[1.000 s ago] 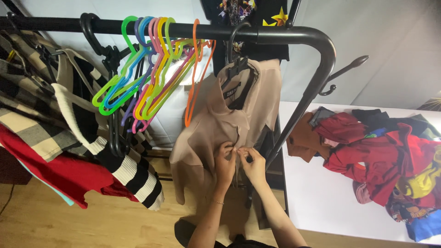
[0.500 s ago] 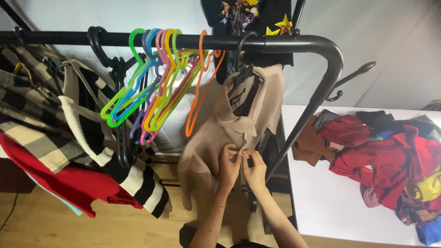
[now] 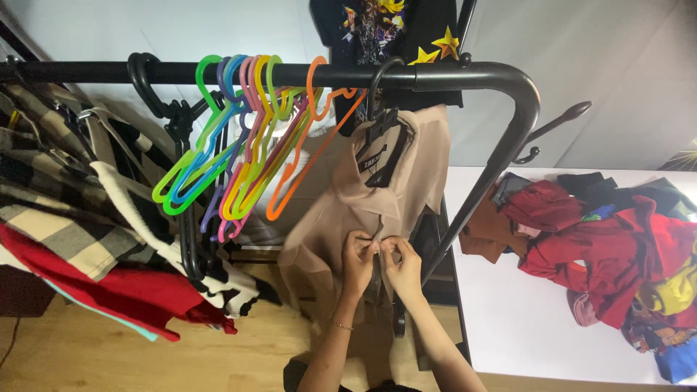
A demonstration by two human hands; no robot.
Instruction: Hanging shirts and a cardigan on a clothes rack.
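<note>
Hanging from a black hanger (image 3: 381, 127) on the black rail (image 3: 290, 72), the beige shirt (image 3: 348, 210) looks light, soft and limp, best held at its front edge, where the left hand (image 3: 358, 261) and right hand (image 3: 401, 270) pinch it between pressed-together fingers.

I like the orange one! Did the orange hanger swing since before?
Yes. The orange hanger has swung its bottom end left, away from the beige shirt, though still hooked on the black rail.

Both forearms rise from six o'clock toward twelve, converging. The left hand (image 3: 357, 258) and right hand (image 3: 401, 263) meet just below centre, fingertips pinched together, knuckles facing up
</note>
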